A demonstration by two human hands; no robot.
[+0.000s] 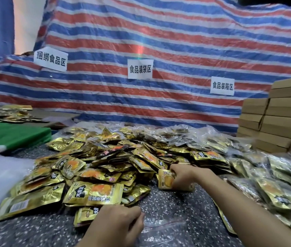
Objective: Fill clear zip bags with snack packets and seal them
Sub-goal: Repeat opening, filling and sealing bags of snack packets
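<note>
Snack packets (94,191), print seemingly Chinese; sign (140,69) 食品装袋区.

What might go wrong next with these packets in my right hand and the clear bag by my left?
The clear bag lies flat beside the left hand, so the packets gripped by the right hand may snag at its mouth. The loose pile sits close and could slide over the bag.

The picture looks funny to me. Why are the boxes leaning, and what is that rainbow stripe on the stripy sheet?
Head view: the wide lens bends the edges, so the cardboard boxes seem to tilt; the rainbow streak on the striped tarp is probably lens flare; gold packets glint.
</note>
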